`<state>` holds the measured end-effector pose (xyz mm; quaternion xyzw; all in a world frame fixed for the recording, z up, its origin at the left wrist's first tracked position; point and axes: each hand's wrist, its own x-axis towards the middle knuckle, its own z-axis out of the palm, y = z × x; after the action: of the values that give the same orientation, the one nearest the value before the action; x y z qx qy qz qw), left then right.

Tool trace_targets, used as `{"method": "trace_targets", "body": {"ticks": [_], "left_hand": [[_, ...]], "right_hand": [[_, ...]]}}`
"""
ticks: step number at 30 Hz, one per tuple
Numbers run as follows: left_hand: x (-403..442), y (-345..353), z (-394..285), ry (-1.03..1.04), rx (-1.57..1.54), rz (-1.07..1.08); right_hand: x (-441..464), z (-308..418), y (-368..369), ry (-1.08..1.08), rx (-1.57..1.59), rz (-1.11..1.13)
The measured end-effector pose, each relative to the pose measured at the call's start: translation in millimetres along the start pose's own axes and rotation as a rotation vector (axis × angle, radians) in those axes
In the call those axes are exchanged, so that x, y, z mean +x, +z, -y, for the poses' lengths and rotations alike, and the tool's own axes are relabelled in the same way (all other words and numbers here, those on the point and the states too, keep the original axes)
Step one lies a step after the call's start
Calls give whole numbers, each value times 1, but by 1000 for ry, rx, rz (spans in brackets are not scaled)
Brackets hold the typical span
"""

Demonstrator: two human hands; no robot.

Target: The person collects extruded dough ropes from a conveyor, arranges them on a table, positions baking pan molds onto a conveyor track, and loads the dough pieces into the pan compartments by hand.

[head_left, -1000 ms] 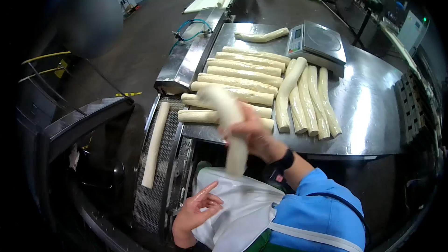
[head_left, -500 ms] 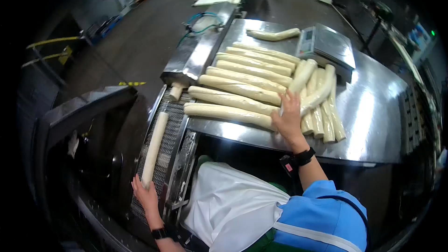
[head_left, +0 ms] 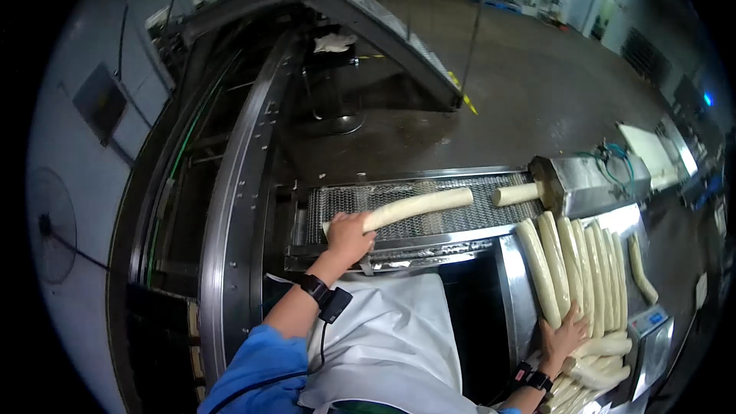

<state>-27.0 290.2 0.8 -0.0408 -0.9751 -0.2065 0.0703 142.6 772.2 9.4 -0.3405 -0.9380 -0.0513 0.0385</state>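
Observation:
My left hand (head_left: 350, 238) is wrapped round the near end of a pale, smooth roll (head_left: 422, 206) that lies along the mesh conveyor (head_left: 330, 201). Another roll (head_left: 517, 194) sticks out of the metal housing onto the same belt. On the steel table (head_left: 515, 280), several rolls lie side by side. My right hand (head_left: 566, 333), fingers spread, rests at the lower ends of this row, touching a roll (head_left: 540, 272). Below it, more rolls (head_left: 594, 376) are heaped, some crossing others.
The metal housing (head_left: 586, 182) stands at the conveyor's right end. A scale (head_left: 652, 345) sits on the table's right side, near a single bent roll (head_left: 642, 268). A long steel rail (head_left: 244, 161) runs at the left, and metal steps (head_left: 399, 31) rise beyond the conveyor.
The view has swung left. The roll my right hand held a second ago is let go onto the table heap. My left hand has taken hold of the belt roll. Another roll has emerged from the housing.

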Motion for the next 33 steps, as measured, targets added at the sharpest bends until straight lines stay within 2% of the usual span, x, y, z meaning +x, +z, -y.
{"method": "trace_targets", "body": {"ticks": [2,4,10,14,16,20,21,22,23,24,25,26,27,28,29,30,31,32,33], "left_hand": [[-11,10,-13,16,16,-5],[-15,16,-13,60,14,-59],[-27,-7,20,85,-23,-18],[-45,-32,44,-28,30,-24],[-54,-36,57,-75,54,-41],[-62,-44,64,-164,114,9],[-66,-48,55,-271,-23,27],[-70,-51,48,-384,-158,39],[-73,-30,62,-389,-410,43],[-77,-40,45,-480,-891,196],[-79,-37,28,-566,-1070,347],[-81,-19,17,-418,-1233,429],[-80,-24,-12,-322,-1273,461],[-77,-51,-43,-273,-1248,589],[-72,-59,-65,-128,-1202,649],[-69,-57,-86,-96,-1283,760],[-60,-20,-94,135,-1094,704],[-68,-51,-114,307,-1110,625],[-68,-42,-120,430,-1069,614]], "right_hand": [[3,-2,3,-25,-14,18],[5,-7,6,-115,25,-59],[9,-20,20,-179,39,-100],[5,-20,17,-230,58,-120],[-2,-9,1,-128,83,-46],[-6,-2,1,-172,48,-48],[-4,-9,14,-288,180,-84],[-9,1,18,-298,179,-81],[-18,19,24,-375,418,-111],[-28,45,21,-477,662,-124],[-43,75,7,-492,1007,132],[-60,108,-12,-489,1325,435],[-71,139,-30,-530,1416,675],[-82,165,-44,-542,1487,917],[-89,185,-45,-525,1705,1192],[-84,209,-29,-287,1907,1522],[-95,223,-66,-143,1989,1358],[-106,231,-102,9,2059,1171],[-88,237,-95,-95,2080,1122]]}}
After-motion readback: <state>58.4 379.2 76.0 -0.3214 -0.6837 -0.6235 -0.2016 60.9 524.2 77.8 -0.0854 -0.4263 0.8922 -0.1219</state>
